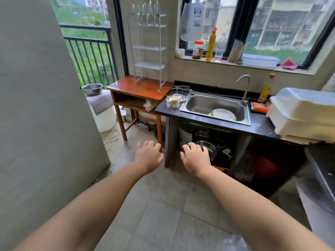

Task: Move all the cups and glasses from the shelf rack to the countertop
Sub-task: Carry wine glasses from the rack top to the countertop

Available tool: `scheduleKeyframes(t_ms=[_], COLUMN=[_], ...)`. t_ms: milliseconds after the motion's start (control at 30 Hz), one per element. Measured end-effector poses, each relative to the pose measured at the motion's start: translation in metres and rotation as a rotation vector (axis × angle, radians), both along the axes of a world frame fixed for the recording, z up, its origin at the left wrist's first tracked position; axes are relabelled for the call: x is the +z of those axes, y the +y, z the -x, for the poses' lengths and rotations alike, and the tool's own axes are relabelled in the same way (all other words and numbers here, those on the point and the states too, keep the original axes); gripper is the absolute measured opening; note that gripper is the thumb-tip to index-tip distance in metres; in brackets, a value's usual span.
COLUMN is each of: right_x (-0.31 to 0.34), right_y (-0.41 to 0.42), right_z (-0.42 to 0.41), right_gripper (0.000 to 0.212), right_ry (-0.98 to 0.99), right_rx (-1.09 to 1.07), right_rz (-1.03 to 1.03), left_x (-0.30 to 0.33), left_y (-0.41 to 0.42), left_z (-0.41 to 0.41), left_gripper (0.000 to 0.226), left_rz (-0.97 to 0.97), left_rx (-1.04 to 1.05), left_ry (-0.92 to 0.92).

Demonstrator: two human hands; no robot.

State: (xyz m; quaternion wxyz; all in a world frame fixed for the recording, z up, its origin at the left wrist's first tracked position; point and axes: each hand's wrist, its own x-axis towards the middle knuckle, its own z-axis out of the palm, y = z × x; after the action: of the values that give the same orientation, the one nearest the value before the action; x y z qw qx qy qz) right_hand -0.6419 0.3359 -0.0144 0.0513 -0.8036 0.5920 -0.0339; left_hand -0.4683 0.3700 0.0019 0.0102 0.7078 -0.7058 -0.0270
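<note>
A white wire shelf rack stands on a small wooden table against the far wall. Several clear stemmed glasses stand on its top tier; the lower tiers look bare. The dark countertop with a steel sink runs to the right of the table. My left hand and my right hand are stretched out in front of me, fingers apart and holding nothing, well short of the rack.
A glass container sits on the counter's left end. A white plate lies in the sink. White foam boxes fill the counter's right end. Bottles line the windowsill. A grey panel stands at left.
</note>
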Motion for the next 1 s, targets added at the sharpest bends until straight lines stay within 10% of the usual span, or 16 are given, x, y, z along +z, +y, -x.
scheduleKeyframes(t_ms=[1000], right_x=[0.063], right_y=[-0.457], right_z=[-0.288], right_gripper=[0.040], right_ry=[-0.045], right_rx=[0.124], right_rz=[0.115], left_x=[0.050], left_y=[-0.433], left_z=[-0.275], left_gripper=[0.046], left_rz=[0.196], left_rx=[0.097], left_ry=[0.025])
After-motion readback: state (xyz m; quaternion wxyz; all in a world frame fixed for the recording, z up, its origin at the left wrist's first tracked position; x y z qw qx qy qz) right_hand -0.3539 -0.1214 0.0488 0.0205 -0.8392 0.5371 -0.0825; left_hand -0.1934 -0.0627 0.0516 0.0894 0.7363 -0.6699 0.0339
